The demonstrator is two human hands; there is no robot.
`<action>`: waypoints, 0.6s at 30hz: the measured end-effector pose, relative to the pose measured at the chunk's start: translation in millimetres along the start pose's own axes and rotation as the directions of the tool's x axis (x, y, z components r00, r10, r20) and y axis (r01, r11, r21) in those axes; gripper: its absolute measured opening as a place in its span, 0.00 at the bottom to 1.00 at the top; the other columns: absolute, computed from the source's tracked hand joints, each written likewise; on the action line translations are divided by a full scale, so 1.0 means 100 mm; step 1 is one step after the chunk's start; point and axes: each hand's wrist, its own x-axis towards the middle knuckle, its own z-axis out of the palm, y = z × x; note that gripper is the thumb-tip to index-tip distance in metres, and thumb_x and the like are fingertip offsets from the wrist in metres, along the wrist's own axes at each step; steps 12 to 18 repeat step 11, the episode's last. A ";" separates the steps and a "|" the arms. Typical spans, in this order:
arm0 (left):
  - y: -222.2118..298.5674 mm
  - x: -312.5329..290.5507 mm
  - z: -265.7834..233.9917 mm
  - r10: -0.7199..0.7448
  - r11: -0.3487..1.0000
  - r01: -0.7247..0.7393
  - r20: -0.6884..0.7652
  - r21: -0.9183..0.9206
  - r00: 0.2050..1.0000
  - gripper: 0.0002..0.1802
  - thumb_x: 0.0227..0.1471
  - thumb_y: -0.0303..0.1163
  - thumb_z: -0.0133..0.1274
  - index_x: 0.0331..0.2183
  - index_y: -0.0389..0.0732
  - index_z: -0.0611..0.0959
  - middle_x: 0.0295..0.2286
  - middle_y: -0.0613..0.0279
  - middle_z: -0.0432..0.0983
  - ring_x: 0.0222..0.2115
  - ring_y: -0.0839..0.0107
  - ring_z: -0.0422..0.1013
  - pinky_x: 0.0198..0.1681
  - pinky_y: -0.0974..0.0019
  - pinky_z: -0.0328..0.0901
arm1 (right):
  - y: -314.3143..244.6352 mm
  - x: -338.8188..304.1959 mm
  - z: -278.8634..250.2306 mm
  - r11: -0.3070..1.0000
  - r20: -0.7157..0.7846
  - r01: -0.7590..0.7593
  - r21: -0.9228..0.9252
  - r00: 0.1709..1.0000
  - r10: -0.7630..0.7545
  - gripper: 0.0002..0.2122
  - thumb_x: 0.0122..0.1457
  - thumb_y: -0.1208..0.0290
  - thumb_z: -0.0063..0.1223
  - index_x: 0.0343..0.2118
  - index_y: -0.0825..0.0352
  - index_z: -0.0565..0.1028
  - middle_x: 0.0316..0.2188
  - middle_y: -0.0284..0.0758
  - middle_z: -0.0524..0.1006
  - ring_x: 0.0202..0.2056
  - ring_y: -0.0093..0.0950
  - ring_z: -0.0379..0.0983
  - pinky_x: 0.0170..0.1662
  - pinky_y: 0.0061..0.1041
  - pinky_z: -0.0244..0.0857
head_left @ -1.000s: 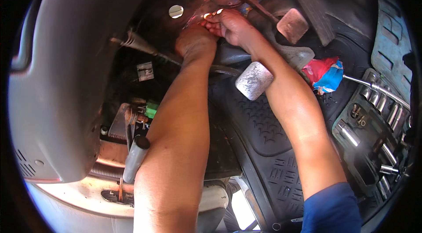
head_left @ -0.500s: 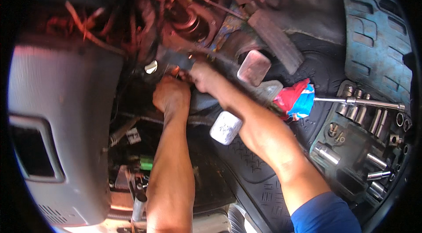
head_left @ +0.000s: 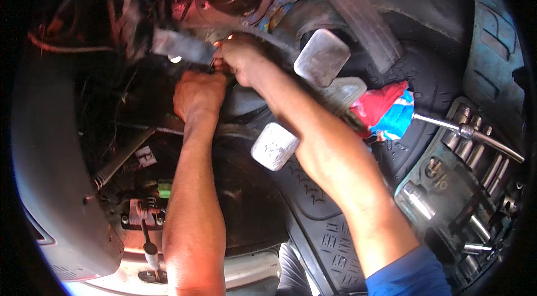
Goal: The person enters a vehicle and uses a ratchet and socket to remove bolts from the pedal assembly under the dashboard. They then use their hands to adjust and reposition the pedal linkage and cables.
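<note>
Under the dashboard of a vehicle, both my hands work side by side just below a grey metal bracket (head_left: 184,47). My left hand (head_left: 198,95) is closed with its knuckles up, and its fingertips are hidden beneath the bracket. Coming in from the right, my right hand (head_left: 241,57) has its fingers bent at the bracket's right end, close to the left fingers. Whatever the two hands pinch is too small and shaded to make out. Below my right forearm is a worn pedal pad (head_left: 274,146), and a second pedal pad (head_left: 321,57) lies above it.
An open socket set case (head_left: 417,170) lies at the right, its lid (head_left: 495,33) raised. A ratchet handle (head_left: 467,131) reaches over it from a red and blue packet (head_left: 386,110). The accelerator pedal (head_left: 361,22) stands beyond. A screwdriver (head_left: 150,248) lies lower left.
My view has tilted and shifted, so the dashboard panel sits farther left and lower. Both hands stay at the bracket, with the right fingers slightly higher against its end.
</note>
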 end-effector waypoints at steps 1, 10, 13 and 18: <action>0.01 -0.04 -0.04 -0.064 0.998 0.064 0.008 -0.003 0.998 0.43 0.52 0.66 0.51 0.47 0.33 0.84 0.49 0.38 0.78 0.53 0.44 0.75 0.57 0.51 0.69 | 0.02 0.01 0.03 0.998 0.016 0.034 -0.045 0.999 -0.033 0.03 0.61 0.79 0.51 0.34 0.67 0.76 0.26 0.35 0.78 0.27 0.26 0.75 0.29 0.26 0.69; -0.18 0.14 0.34 0.242 0.888 -0.267 0.113 0.373 0.964 0.25 0.66 0.49 0.42 0.47 0.42 0.84 0.46 0.41 0.81 0.49 0.44 0.77 0.49 0.49 0.74 | 0.18 0.13 -0.16 0.987 0.218 0.055 -0.148 0.976 -0.021 0.11 0.63 0.59 0.53 0.33 0.61 0.79 0.31 0.34 0.79 0.38 0.26 0.72 0.44 0.34 0.64; -0.17 0.11 0.35 0.238 0.888 -0.266 0.118 0.376 0.964 0.25 0.66 0.49 0.42 0.47 0.42 0.84 0.46 0.41 0.81 0.49 0.44 0.77 0.49 0.49 0.74 | 0.16 0.17 -0.17 0.947 0.335 0.133 -0.293 0.942 -0.029 0.13 0.65 0.55 0.52 0.37 0.60 0.79 0.31 0.33 0.79 0.37 0.25 0.71 0.44 0.34 0.63; -0.17 0.11 0.35 0.238 0.888 -0.266 0.118 0.376 0.964 0.25 0.66 0.49 0.42 0.47 0.42 0.84 0.46 0.41 0.81 0.49 0.44 0.77 0.49 0.49 0.74 | 0.16 0.17 -0.17 0.947 0.335 0.133 -0.293 0.942 -0.029 0.13 0.65 0.55 0.52 0.37 0.60 0.79 0.31 0.33 0.79 0.37 0.25 0.71 0.44 0.34 0.63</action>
